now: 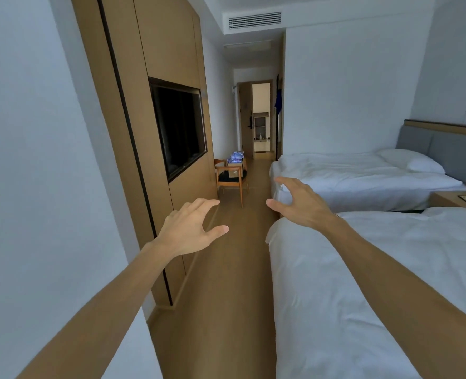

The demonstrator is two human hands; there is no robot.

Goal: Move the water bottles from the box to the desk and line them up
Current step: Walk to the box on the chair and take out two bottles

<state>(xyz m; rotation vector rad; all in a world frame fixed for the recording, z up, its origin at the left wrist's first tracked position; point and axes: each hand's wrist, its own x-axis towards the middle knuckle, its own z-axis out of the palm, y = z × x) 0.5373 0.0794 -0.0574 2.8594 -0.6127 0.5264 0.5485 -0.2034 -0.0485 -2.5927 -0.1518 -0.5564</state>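
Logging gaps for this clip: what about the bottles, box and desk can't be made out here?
- Water bottles, head view: far off on the chair; too small to count.
- Box: too small and partly hidden by the chair's frame.
- Desk: cannot be picked out in this view.
- Left hand, right hand: palms face away.

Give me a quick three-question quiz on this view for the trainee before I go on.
1. True or false: the left hand holds a bottle.
2. Where is the box of bottles? A) on the near bed B) on the chair down the aisle C) on the nightstand
3. Fill in: the TV hangs on the person's ____ side.

Key: 1. False; both it and the right hand are open and empty. 2. B. 3. left.
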